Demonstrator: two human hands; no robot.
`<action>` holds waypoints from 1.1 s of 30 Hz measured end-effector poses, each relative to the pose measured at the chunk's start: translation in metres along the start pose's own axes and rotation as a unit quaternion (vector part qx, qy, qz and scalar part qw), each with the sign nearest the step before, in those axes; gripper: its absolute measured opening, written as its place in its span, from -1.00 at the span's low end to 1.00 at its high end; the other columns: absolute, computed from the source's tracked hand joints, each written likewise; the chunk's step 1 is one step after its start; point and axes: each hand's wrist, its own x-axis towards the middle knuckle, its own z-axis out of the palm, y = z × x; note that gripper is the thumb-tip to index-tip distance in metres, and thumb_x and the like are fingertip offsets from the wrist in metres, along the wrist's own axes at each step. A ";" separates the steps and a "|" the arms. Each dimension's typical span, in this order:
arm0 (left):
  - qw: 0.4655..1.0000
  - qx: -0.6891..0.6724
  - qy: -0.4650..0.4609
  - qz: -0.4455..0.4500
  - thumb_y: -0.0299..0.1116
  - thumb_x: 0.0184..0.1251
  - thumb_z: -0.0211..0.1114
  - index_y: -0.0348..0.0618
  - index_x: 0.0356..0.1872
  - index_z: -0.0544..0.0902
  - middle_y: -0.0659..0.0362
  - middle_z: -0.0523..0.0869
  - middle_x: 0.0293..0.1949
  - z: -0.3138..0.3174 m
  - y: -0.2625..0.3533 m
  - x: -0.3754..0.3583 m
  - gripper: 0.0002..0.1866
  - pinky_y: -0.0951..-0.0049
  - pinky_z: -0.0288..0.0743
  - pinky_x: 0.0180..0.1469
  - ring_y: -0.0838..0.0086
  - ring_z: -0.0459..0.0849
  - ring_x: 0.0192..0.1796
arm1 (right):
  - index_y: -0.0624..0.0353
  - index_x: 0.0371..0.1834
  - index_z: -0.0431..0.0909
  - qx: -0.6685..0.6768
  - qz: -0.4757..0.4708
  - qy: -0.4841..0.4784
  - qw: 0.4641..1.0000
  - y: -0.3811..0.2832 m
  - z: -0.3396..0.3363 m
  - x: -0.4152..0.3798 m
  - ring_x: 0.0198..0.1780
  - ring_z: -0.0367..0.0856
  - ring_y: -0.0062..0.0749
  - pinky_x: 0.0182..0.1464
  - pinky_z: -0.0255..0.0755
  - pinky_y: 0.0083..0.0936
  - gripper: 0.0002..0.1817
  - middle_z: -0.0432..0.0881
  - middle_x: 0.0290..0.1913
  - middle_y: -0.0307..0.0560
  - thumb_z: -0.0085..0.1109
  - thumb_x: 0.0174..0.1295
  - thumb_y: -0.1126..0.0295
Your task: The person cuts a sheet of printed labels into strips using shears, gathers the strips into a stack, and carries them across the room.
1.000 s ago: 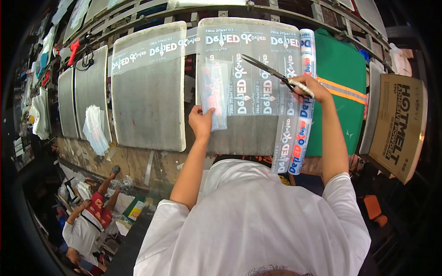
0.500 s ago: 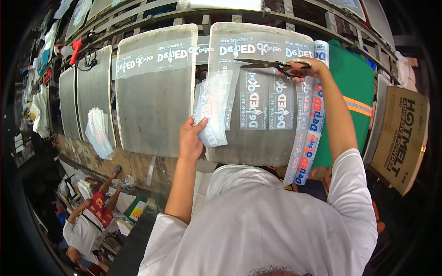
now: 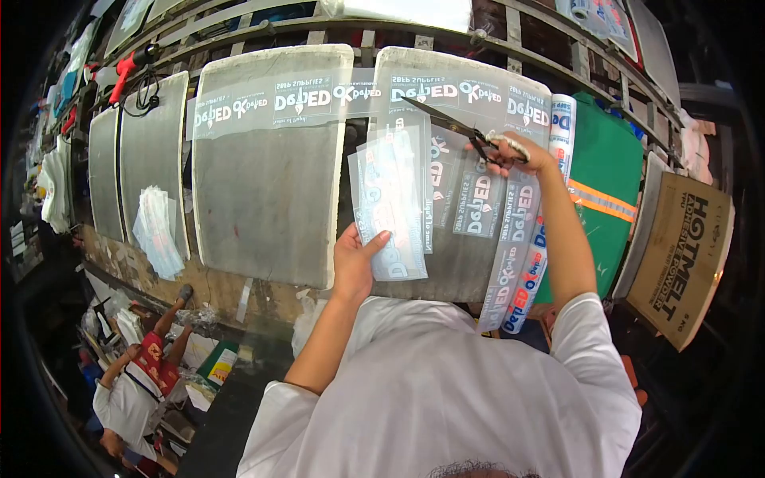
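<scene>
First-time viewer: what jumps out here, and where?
Black scissors in the right hand, angled over printed clear film, upper centre. Below left, the left hand grips a stack of printed strips. At right, a green item with an orange stripe, then the brown HOTMELT box.

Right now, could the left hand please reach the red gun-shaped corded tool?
Probably not: the left hand holds printed translucent plastic strips, and rectangular grey boards separate it from the red tool.
</scene>
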 end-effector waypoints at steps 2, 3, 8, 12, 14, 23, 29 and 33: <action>1.000 0.004 -0.008 -0.003 -0.65 0.24 0.35 -0.34 0.01 0.58 0.07 0.76 -0.10 -0.005 -0.003 0.002 -0.69 0.47 0.62 -0.01 0.49 0.74 -0.11 | 0.31 0.28 0.48 0.042 -0.023 -0.004 0.999 0.011 0.002 0.000 -0.59 0.38 -0.73 -0.54 0.23 -0.72 0.21 0.52 -0.54 -0.31 0.29 -0.24 -0.55; 1.000 0.012 -0.014 -0.005 -0.65 0.24 0.35 -0.34 0.01 0.58 0.07 0.76 -0.10 -0.008 -0.005 0.003 -0.69 0.47 0.62 0.00 0.48 0.74 -0.11 | 0.31 0.28 0.48 0.042 -0.022 -0.004 0.999 0.006 0.002 -0.001 -0.59 0.38 -0.73 -0.54 0.23 -0.72 0.21 0.52 -0.54 -0.31 0.29 -0.24 -0.55; 1.000 0.020 -0.008 -0.005 -0.65 0.23 0.36 -0.34 0.00 0.58 0.08 0.76 -0.11 -0.017 -0.012 0.007 -0.69 0.47 0.62 -0.02 0.49 0.74 -0.13 | 0.29 0.16 0.60 -0.101 0.017 -0.019 0.995 -0.014 -0.030 0.003 -0.65 0.35 -0.73 -0.62 0.18 -0.71 -0.05 0.51 -0.62 -0.28 0.33 -0.02 -0.39; 0.999 0.051 0.008 0.007 -0.64 0.22 0.37 -0.34 0.00 0.59 0.08 0.76 -0.11 -0.020 -0.013 0.008 -0.68 0.48 0.62 -0.03 0.49 0.74 -0.13 | 0.16 0.15 0.64 -0.161 0.071 -0.081 0.981 -0.034 -0.069 0.023 -0.67 0.38 -0.75 -0.62 0.24 -0.72 -0.43 0.55 -0.62 -0.32 0.30 0.26 -0.06; 0.999 0.049 0.009 0.006 -0.63 0.22 0.37 -0.35 0.00 0.59 0.08 0.76 -0.11 -0.020 -0.012 0.009 -0.68 0.48 0.62 -0.03 0.49 0.74 -0.13 | 0.15 0.15 0.64 -0.176 0.067 -0.100 0.977 -0.046 -0.077 0.031 -0.67 0.37 -0.76 -0.62 0.24 -0.71 -0.43 0.55 -0.62 -0.32 0.29 0.27 -0.07; 0.999 0.050 -0.015 0.005 -0.62 0.21 0.38 -0.35 0.03 0.61 0.09 0.76 -0.09 -0.027 -0.006 0.017 -0.66 0.48 0.61 -0.01 0.51 0.73 -0.11 | 0.23 0.22 0.56 -0.163 0.047 -0.160 0.972 -0.046 -0.077 0.070 -0.60 0.40 -0.75 -0.60 0.22 -0.74 -0.24 0.59 -0.52 -0.27 0.23 0.23 -0.24; 0.998 0.059 -0.037 0.006 -0.64 0.20 0.39 -0.34 0.02 0.64 0.10 0.77 -0.11 -0.038 -0.011 0.021 -0.67 0.50 0.61 -0.03 0.53 0.73 -0.14 | 0.25 0.21 0.56 -0.121 0.064 -0.181 0.974 -0.051 -0.073 0.079 -0.64 0.35 -0.75 -0.62 0.16 -0.74 -0.27 0.55 -0.58 -0.29 0.24 0.25 -0.19; 0.997 0.076 -0.031 0.009 -0.64 0.18 0.40 -0.32 0.01 0.65 0.12 0.78 -0.12 -0.041 -0.015 0.023 -0.66 0.49 0.62 -0.04 0.54 0.73 -0.15 | 0.22 0.21 0.57 -0.100 0.077 -0.186 0.974 -0.063 -0.058 0.095 -0.65 0.33 -0.77 -0.61 0.16 -0.75 -0.32 0.53 -0.60 -0.31 0.21 0.29 -0.17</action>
